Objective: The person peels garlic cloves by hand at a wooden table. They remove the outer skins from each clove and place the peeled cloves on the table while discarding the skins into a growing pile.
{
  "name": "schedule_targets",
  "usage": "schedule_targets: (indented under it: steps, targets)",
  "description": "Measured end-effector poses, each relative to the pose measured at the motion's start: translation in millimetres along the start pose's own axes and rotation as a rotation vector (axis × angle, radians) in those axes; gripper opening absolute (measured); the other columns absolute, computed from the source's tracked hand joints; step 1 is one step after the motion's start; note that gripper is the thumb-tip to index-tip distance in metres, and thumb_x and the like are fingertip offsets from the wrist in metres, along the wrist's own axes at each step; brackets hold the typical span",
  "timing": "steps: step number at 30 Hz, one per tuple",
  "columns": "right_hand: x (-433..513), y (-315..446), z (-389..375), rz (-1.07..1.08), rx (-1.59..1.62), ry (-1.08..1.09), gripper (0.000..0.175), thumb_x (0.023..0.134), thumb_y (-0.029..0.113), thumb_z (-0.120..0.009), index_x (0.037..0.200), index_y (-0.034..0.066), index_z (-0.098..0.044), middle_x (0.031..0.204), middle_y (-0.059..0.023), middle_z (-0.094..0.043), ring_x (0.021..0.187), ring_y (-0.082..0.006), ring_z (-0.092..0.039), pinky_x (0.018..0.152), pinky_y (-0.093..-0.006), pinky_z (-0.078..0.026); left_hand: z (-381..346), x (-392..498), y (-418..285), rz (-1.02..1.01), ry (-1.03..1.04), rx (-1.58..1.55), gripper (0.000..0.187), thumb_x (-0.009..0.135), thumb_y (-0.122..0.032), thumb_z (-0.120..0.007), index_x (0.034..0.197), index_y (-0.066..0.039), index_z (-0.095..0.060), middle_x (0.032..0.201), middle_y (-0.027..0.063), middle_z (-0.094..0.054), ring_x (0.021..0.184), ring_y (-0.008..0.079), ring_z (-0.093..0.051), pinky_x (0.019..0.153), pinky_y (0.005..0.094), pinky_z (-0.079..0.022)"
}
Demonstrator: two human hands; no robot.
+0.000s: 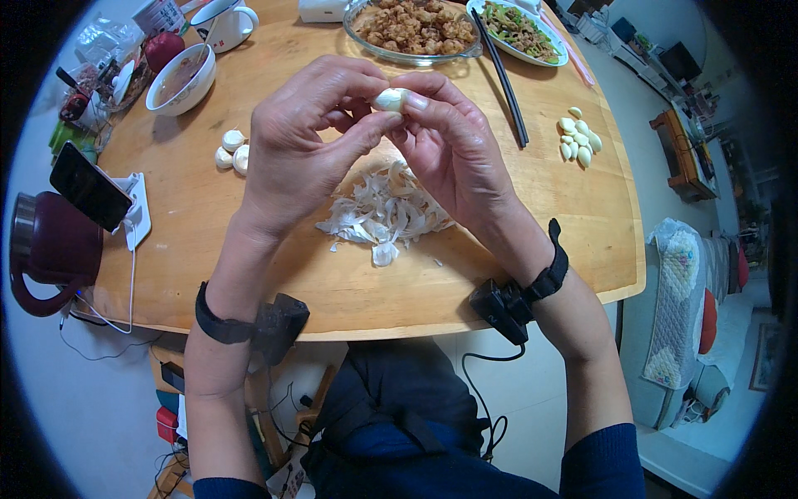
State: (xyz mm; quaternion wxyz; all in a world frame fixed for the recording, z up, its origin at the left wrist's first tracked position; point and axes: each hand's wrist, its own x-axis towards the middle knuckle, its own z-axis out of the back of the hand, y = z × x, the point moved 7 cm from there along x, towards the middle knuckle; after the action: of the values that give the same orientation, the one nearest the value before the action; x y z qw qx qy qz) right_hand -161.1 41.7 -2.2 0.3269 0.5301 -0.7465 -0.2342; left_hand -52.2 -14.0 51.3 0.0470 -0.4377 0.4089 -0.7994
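Between the fingertips of both hands is a pale garlic clove (391,100), raised above the wooden table. My left hand (305,125) pinches its left end with thumb and fingers, and my right hand (455,137) grips the other end, thumb on top. Below them lies a loose heap of papery garlic skins (386,206). Several peeled garlic cloves (580,137) form a small group on the right. To the left sits a cluster of whole garlic bulbs or unpeeled cloves (233,141), partly hidden by my left hand.
Black chopsticks (502,81) lean on an oval plate of food (561,61), beside a glass dish of fried pieces (411,61). At left are a soup bowl (187,100), an enamel mug (224,28), a phone (90,186) on a stand and a dark red kettle (65,240). Cables trail from both wrist devices.
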Motion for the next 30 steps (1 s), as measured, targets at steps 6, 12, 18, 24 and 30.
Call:
schedule_targets:
  steps: [6, 12, 18, 24, 30]
  targets:
    - [1.2, -0.1, 0.3, -0.027, 0.001, -0.025, 0.022, 0.087, 0.007, -0.061, 0.108, 0.0022, -0.058, 0.1, -0.0082, -0.062, 0.091, -0.0124, -0.056, 0.082, -0.0255, -0.047, -0.7, -0.7, 7.6, 0.094, -0.012, -0.116, 0.022, 0.08, -0.002, -0.069, 0.102, -0.001, -0.064, 0.095, 0.0048, -0.063, 0.079, 0.0079, -0.062, 0.06, 0.0187, -0.052]
    - [1.3, 10.2, -1.5, 0.094, -0.302, -0.036, 0.028, 0.087, 0.011, -0.064, 0.112, 0.0019, -0.057, 0.102, -0.0068, -0.062, 0.094, -0.0108, -0.058, 0.082, -0.0238, -0.049, 5.8, -1.7, 17.6, 0.265, -0.02, -0.141, 0.029, 0.082, -0.001, -0.067, 0.11, -0.002, -0.06, 0.102, 0.0026, -0.062, 0.082, 0.007, -0.059, 0.065, 0.0189, -0.05]
    - [-3.5, 22.1, -2.5, 0.238, -0.679, -0.09, 0.026, 0.087, 0.011, -0.065, 0.11, 0.0011, -0.057, 0.099, -0.0054, -0.063, 0.089, -0.0096, -0.06, 0.079, -0.0223, -0.051, 11.5, 2.0, 5.7, 0.055, -0.02, 0.169, 0.026, 0.081, -0.001, -0.068, 0.107, -0.003, -0.062, 0.101, 0.0016, -0.061, 0.082, 0.0066, -0.057, 0.069, 0.0191, -0.049]
    - [-2.6, 22.8, -6.3, 0.315, -0.769, -0.069, 0.024, 0.085, 0.008, -0.066, 0.106, 0.0001, -0.057, 0.099, -0.0056, -0.063, 0.091, -0.0098, -0.061, 0.081, -0.0229, -0.051, 12.3, 3.7, 4.0, -0.034, -0.07, 0.118, 0.017, 0.078, -0.002, -0.069, 0.094, -0.002, -0.065, 0.088, 0.0042, -0.064, 0.076, 0.0104, -0.063, 0.063, 0.0212, -0.053]
    - [-3.0, 20.8, -5.7, 0.306, -0.781, -0.06, 0.023, 0.085, 0.007, -0.066, 0.105, 0.0001, -0.056, 0.099, -0.0053, -0.063, 0.091, -0.0101, -0.061, 0.081, -0.0232, -0.051, 8.7, 1.5, 3.3, -0.004, 0.012, 0.177, 0.011, 0.083, -0.001, -0.065, 0.094, -0.001, -0.063, 0.091, 0.0025, -0.06, 0.08, 0.0075, -0.057, 0.067, 0.0203, -0.049]
